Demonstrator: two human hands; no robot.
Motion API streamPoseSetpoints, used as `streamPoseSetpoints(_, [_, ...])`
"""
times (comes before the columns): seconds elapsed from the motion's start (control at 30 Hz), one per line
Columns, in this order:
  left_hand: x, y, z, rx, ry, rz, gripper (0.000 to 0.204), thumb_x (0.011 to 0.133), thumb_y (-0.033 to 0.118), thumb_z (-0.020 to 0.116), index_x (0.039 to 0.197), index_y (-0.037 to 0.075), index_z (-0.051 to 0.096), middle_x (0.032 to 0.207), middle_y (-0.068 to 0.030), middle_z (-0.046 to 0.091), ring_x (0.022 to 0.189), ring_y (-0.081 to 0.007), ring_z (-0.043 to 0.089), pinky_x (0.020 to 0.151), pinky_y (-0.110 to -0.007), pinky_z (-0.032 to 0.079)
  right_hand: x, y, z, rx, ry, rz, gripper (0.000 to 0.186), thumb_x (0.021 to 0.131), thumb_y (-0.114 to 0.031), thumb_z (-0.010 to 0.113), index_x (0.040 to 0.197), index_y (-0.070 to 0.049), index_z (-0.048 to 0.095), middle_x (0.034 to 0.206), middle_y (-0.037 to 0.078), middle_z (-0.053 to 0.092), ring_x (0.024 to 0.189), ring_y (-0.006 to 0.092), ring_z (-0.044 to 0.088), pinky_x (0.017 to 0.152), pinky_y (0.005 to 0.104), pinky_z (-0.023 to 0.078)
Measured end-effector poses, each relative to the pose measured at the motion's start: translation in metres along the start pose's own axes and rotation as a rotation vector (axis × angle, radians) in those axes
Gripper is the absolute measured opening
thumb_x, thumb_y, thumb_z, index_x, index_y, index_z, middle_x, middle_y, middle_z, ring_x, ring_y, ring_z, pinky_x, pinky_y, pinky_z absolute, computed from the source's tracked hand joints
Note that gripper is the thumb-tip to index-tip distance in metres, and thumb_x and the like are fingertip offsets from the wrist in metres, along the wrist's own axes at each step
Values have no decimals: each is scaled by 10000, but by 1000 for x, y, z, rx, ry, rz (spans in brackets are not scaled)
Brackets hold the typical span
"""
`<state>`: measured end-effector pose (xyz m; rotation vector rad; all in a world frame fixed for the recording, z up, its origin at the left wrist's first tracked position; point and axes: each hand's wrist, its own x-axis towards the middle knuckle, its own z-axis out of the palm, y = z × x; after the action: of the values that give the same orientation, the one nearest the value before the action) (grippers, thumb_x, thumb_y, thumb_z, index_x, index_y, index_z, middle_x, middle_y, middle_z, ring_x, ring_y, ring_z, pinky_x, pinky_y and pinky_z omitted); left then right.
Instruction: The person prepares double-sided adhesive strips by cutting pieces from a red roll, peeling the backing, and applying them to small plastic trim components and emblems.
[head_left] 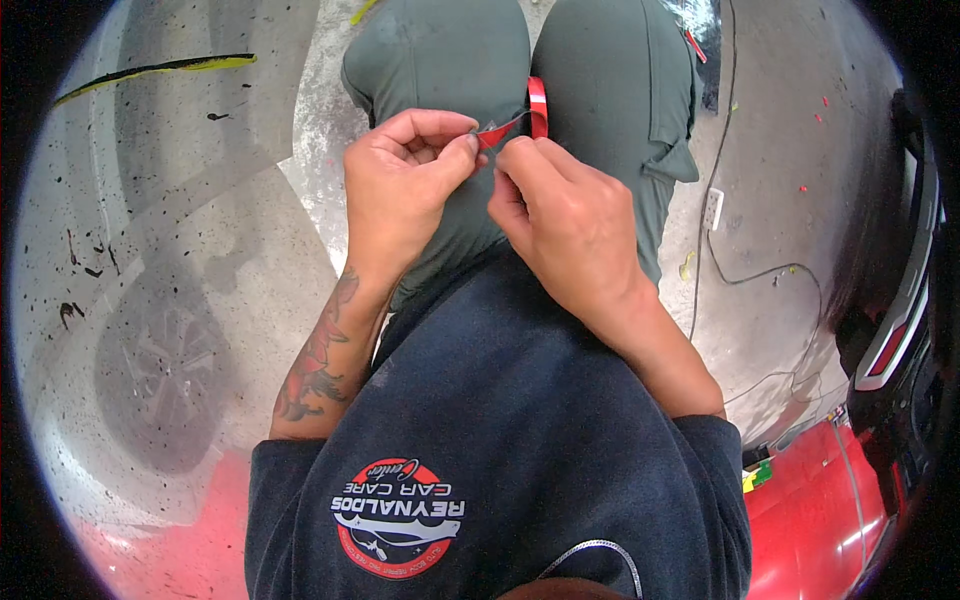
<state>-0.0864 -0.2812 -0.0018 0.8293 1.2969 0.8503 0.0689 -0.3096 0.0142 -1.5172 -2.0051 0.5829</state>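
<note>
Between the thumb and fingers of my left hand (400, 180) is the end of a strip of red-backed tape (497, 134), with a dark side showing where it twists. The strip runs up toward a narrow roll of red tape (538, 105), which stands on edge between my knees. My right hand (568, 205) is closed in a pinch just beside the strip, its fingertips curled in and turned away. Whatever sits between those fingers is hidden. Both hands are above my lap, over the grey-green trousers (440, 60).
On the right floor lie a white power strip (714, 210) and a dark cable (722, 150). A dark vehicle part with a red lamp (888, 352) stands at the far right, with a red panel (815, 500) below it. A black-and-yellow strip (160, 70) lies upper left.
</note>
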Motion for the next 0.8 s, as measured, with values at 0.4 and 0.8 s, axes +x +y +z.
streamPoseSetpoints(0.4, [-2, 7, 1, 81, 40, 30, 125, 847, -4, 659, 954, -68, 655, 870, -97, 696, 776, -132, 682, 725, -242, 554, -15, 0, -4, -69, -160, 82, 160, 750, -77, 658, 799, -82, 506, 702, 77, 544, 595, 274, 625, 522, 389, 512])
streamPoseSetpoints(0.8, [-2, 12, -2, 35, 0, 2, 161, 855, 11, 671, 993, -71, 665, 878, -104, 702, 773, -130, 681, 722, -241, 553, -1, -2, -6, 123, 75, 45, 154, 788, -70, 667, 813, -61, 515, 691, 98, 539, 573, 292, 608, 507, 394, 498])
